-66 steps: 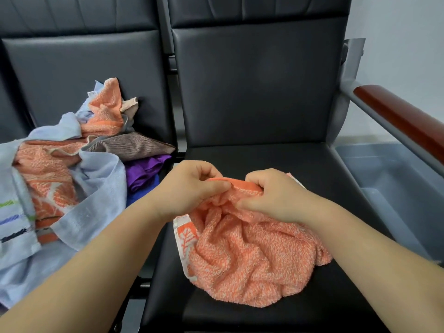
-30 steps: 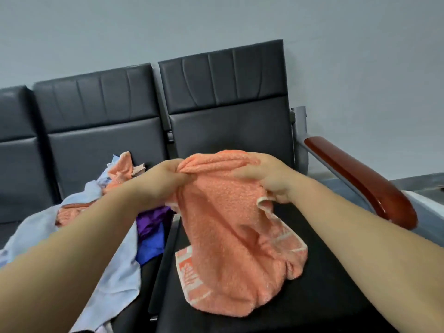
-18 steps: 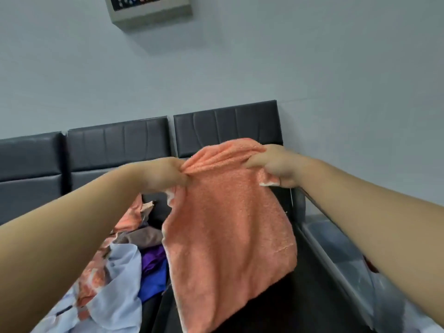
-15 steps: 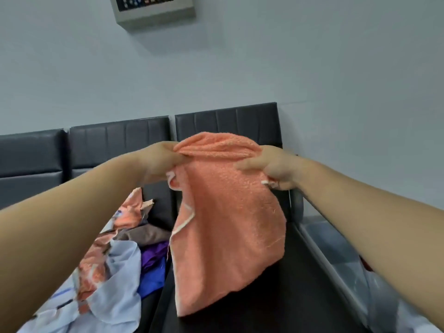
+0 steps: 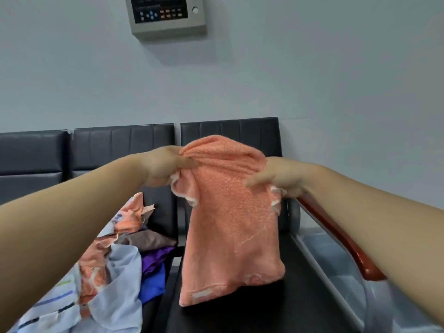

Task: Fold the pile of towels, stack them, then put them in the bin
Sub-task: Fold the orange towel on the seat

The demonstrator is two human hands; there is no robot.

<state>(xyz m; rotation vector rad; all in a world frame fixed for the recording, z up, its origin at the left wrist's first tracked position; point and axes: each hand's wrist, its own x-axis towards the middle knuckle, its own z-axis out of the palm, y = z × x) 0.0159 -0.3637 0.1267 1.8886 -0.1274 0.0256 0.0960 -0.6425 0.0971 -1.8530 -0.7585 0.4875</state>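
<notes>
Early going, by the look of things. Holding up a single orange towel (image 5: 230, 227), pinched at its top left corner by the left grip (image 5: 165, 167) with the thumb across the front, and pinched at its top right corner by the right grip (image 5: 281, 180) with the fingers laid over the front face. Hanging lengthwise in the air above the dark seat of the bench (image 5: 264, 308), with the lower hem either just clear of the cushion or barely brushing it; hard to tell which. Bunched and slack along the top between the two grips, so not yet pulled flat. Judged as the shake-out ahead of a first fold, with no crease showing in it so far. Nothing folded to be seen anywhere on the bench, and no stack begun. On the neighbouring seat to the left, a loose pile of towels (image 5: 115, 267): pale blue, orange-patterned, brown, purple and blue, all crumpled together and waiting. To the right, past the red-brown armrest (image 5: 341, 239), the grey bin (image 5: 336, 267), set low beside the bench, with no towels to be made out in the part that shows. Left to do, then, nearly everything: flatten and fold this one, work through the pile, build the stack, and carry it past the armrest into the bin.
</notes>
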